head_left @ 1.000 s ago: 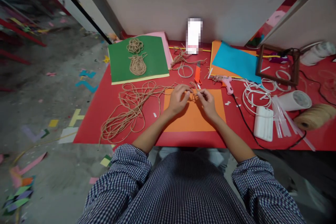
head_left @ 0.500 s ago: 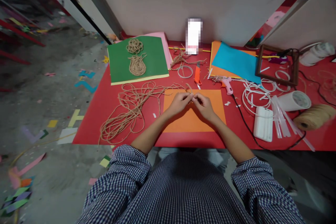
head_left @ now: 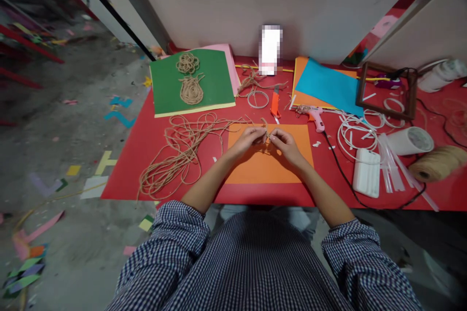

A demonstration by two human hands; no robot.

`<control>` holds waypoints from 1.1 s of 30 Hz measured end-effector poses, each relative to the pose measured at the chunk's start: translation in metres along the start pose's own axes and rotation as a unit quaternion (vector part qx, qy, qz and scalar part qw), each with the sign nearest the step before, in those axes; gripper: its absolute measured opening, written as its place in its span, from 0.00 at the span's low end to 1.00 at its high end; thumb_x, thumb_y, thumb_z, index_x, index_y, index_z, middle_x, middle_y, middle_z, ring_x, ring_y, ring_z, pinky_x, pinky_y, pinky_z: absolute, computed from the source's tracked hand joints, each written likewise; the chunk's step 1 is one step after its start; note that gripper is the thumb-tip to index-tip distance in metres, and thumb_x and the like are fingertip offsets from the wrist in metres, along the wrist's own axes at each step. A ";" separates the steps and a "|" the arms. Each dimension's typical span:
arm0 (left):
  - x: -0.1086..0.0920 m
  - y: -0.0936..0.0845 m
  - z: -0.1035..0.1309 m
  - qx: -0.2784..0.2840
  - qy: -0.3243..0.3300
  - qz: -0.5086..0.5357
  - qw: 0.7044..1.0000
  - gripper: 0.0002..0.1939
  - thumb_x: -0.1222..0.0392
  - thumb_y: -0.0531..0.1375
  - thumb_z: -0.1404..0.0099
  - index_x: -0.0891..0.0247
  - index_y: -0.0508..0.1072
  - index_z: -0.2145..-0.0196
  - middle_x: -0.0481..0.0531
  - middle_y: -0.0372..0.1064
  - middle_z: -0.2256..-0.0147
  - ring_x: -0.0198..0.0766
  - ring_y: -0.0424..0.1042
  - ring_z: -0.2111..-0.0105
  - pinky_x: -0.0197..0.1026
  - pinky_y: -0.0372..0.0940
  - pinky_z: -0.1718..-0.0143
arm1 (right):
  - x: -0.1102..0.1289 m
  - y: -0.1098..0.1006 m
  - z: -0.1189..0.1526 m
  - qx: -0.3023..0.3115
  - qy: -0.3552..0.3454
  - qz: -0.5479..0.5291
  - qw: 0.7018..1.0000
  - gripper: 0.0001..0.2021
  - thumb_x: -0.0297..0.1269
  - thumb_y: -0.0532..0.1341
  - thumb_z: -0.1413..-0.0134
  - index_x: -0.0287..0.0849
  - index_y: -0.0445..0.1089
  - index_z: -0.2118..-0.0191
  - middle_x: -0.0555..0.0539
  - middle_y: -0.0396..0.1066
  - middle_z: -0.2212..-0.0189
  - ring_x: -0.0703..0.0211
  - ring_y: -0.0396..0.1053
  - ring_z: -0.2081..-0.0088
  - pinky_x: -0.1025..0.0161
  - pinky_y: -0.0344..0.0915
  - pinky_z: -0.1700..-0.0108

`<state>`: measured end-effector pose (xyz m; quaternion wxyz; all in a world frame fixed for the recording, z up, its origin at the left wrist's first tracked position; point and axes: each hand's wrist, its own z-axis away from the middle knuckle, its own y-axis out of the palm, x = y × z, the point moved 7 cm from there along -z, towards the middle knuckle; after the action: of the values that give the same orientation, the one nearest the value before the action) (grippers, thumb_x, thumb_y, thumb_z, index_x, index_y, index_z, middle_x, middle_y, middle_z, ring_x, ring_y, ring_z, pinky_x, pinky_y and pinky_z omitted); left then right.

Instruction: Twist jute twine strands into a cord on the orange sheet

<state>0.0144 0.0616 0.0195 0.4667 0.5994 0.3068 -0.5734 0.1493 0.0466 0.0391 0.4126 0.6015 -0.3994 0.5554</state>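
Observation:
A small piece of knotted twine (head_left: 267,134) is pinched between my two hands, above an orange sheet (head_left: 270,167). My left hand (head_left: 251,138) grips it from the left, fingers closed. From the right, my right hand (head_left: 285,143) holds it between thumb and fingertips. Loose tan twine (head_left: 182,155) lies in a tangled heap left of the sheet, with strands reaching toward my hands. On a green sheet (head_left: 215,75) at the back left rest a coiled twine piece (head_left: 191,91) and a looped twine flower (head_left: 188,63).
Behind the orange sheet lie an orange cutter (head_left: 275,105) and a pink glue gun (head_left: 316,119). Farther right are white cord (head_left: 341,131), a white box (head_left: 366,172), clear sticks (head_left: 390,167), a twine spool (head_left: 438,163) and a brown frame (head_left: 411,92). A lit phone (head_left: 270,48) stands behind.
My fingertips have moved slightly apart, and more of the twine piece shows between and below them. The things on the table have kept their places.

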 end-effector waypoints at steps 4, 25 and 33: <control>-0.004 0.001 0.001 0.016 0.003 -0.034 0.999 0.26 0.37 0.63 0.34 0.65 0.74 0.74 0.46 0.54 0.80 0.31 0.51 0.77 0.40 0.42 0.74 | 0.003 0.000 -0.001 0.002 -0.014 0.013 1.000 0.19 0.56 0.67 0.38 0.44 0.71 0.66 0.50 0.70 0.69 0.60 0.64 0.67 0.60 0.62 0.61; 0.001 -0.014 -0.003 -0.065 0.039 -0.299 0.951 0.28 0.40 0.57 0.29 0.63 0.67 0.79 0.46 0.57 0.80 0.32 0.54 0.78 0.40 0.47 0.73 | 0.011 -0.008 0.005 -0.051 -0.130 0.473 0.870 0.15 0.44 0.53 0.25 0.44 0.69 0.63 0.44 0.71 0.66 0.53 0.64 0.66 0.57 0.52 0.63; -0.003 -0.036 -0.002 -0.215 0.061 -0.232 0.947 0.30 0.35 0.58 0.30 0.62 0.66 0.79 0.44 0.52 0.82 0.32 0.52 0.79 0.40 0.45 0.74 | 0.007 0.043 0.026 0.109 -0.250 0.530 0.803 0.16 0.41 0.52 0.25 0.43 0.72 0.63 0.42 0.72 0.67 0.54 0.65 0.66 0.56 0.54 0.63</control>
<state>-0.0177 0.0774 0.0151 0.4190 0.4311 0.5814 -0.5482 0.1182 0.0069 0.0470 -0.1279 0.4551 -0.6820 0.5581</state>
